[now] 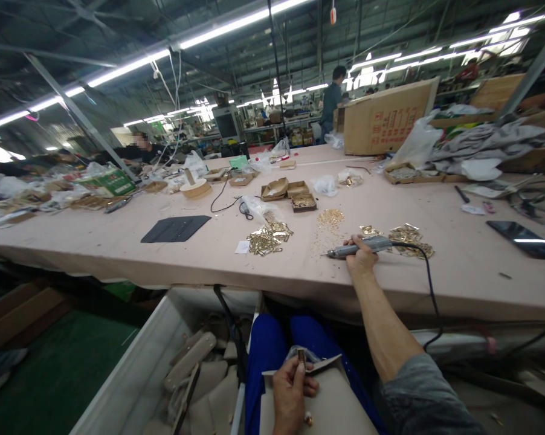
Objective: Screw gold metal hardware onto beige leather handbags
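My right hand (363, 258) is wrapped round a grey electric screwdriver (376, 243), its tip pointing left just above the table among tiny gold screws (330, 219). A black cord runs from the tool's back end and down over the table edge. Low in the view, my left hand (290, 386) pinches a small gold metal fitting (301, 356) at the upper edge of a beige leather-like piece (329, 399) lying on my lap. A small shiny gold part (308, 418) shows on that piece below the fingers. Whether the fitting is attached to it, I cannot tell.
Gold metal plates lie in a left pile (266, 238) and a right pile (408, 235). Small cardboard boxes (303, 202), a black mat (175, 229) and a phone (524, 240) rest on the table. A white bin (132, 368) of beige pieces stands at my left.
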`<state>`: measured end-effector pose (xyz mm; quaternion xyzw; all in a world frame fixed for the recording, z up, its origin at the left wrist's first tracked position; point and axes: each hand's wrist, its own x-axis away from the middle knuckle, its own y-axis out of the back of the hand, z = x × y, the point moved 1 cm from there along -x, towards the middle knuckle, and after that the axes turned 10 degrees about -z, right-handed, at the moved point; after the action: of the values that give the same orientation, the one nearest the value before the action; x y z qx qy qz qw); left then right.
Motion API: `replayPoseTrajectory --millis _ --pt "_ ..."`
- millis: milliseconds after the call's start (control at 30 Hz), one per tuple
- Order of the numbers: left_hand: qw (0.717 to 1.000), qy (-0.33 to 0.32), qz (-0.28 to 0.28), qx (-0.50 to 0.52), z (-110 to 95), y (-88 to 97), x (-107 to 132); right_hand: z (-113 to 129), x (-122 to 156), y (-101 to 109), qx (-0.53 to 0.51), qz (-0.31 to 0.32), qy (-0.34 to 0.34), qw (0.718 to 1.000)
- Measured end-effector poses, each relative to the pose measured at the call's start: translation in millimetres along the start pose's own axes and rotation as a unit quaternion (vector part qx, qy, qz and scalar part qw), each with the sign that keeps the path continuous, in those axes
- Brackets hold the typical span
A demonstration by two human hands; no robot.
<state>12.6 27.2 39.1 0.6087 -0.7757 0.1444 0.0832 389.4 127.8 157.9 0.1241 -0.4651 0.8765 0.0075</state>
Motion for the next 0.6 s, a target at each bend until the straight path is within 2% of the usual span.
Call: replayPoseTrajectory --millis 300,600 --pt "1.0 -0.007 0.001 -0.011 -5.2 0.0 1.5 1.1 0.3 0.5 -0.002 0.002 -0.008 1.0" --pt "1.0 0.002 0.008 -0.009 -6.9 0.4 0.3 14.4 9.5 0.6 -0.007 0.031 -0.056 0.998"
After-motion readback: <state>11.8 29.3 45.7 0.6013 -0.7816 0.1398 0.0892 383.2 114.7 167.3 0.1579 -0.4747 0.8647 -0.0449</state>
